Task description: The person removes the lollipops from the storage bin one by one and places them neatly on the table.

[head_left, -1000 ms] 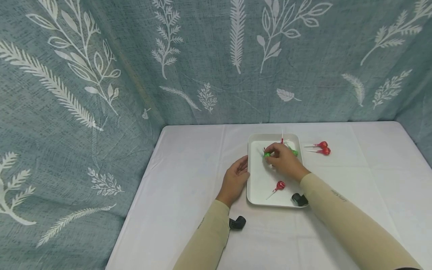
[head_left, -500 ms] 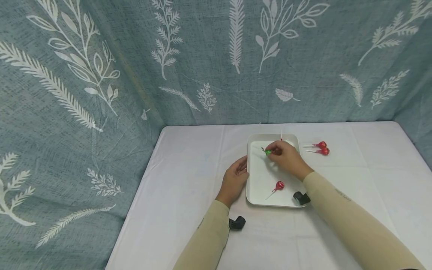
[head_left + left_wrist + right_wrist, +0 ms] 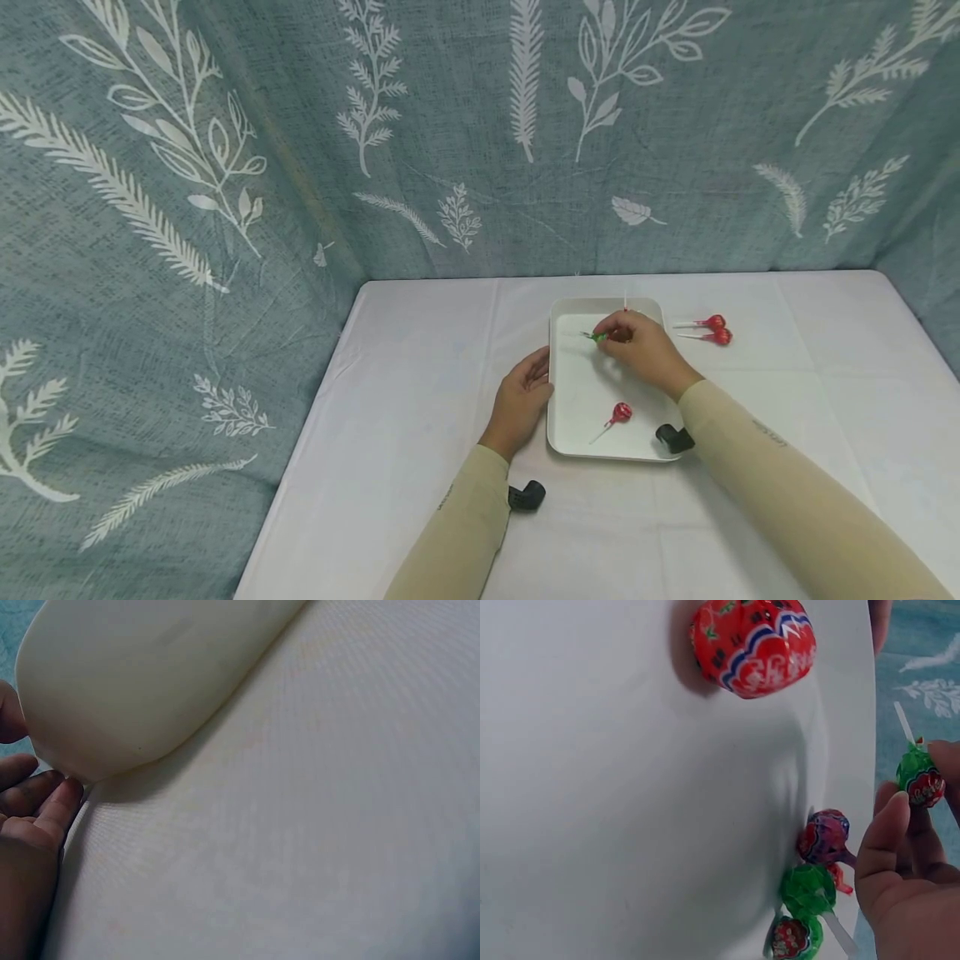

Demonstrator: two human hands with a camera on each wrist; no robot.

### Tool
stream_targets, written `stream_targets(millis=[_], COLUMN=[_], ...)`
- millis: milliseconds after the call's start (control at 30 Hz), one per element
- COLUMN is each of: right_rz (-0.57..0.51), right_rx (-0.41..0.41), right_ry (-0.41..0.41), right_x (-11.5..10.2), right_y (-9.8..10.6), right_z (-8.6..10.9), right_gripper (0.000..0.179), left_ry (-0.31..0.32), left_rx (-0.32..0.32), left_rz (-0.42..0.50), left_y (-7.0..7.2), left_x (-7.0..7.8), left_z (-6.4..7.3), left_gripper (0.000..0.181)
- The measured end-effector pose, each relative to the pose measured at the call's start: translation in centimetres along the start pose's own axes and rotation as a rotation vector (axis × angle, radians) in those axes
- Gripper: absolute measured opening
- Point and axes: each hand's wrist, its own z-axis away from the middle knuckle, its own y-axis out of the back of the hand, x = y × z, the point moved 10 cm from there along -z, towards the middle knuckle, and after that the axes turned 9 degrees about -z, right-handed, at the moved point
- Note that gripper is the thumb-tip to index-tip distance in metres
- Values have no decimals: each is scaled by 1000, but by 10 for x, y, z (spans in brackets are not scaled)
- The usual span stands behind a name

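My right hand [image 3: 643, 348] pinches a green-wrapped lollipop [image 3: 919, 776] between thumb and fingers above the far part of a white tray [image 3: 581, 408]. Its white stick points away from the palm. My left hand [image 3: 517, 402] rests against the tray's left edge, its fingertips touching the side wall. A red lollipop [image 3: 622, 412] lies in the near half of the tray. Beneath the right hand, in the right wrist view, a purple-red lollipop [image 3: 825, 836], a green one [image 3: 808, 891] and a green-and-red one [image 3: 795, 937] lie close together by the tray's wall; the hand mostly hides them in the head view.
Two red lollipops, one farther [image 3: 716, 322] and one nearer [image 3: 722, 337], lie on the white tablecloth [image 3: 420, 400] right of the tray, sticks pointing left. A blue-green curtain [image 3: 465, 142] with white leaf patterns hangs behind the table and along its left side.
The right hand has shifted slightly right and away with the green lollipop, whose angle has turned a little. It now covers a green lollipop visible earlier. The left hand has stayed at the tray.
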Motion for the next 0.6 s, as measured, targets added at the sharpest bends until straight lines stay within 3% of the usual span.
stream_targets(millis=[600], right_rz=[23], right_rx=[20], right_ry=[17], right_x=[-6], right_y=[18], right_z=[0], right_gripper=[19], left_ry=[-7], left_rx=[-2], left_rz=[17], left_y=[-1], left_x=[-2], left_z=[-1], left_gripper=[59])
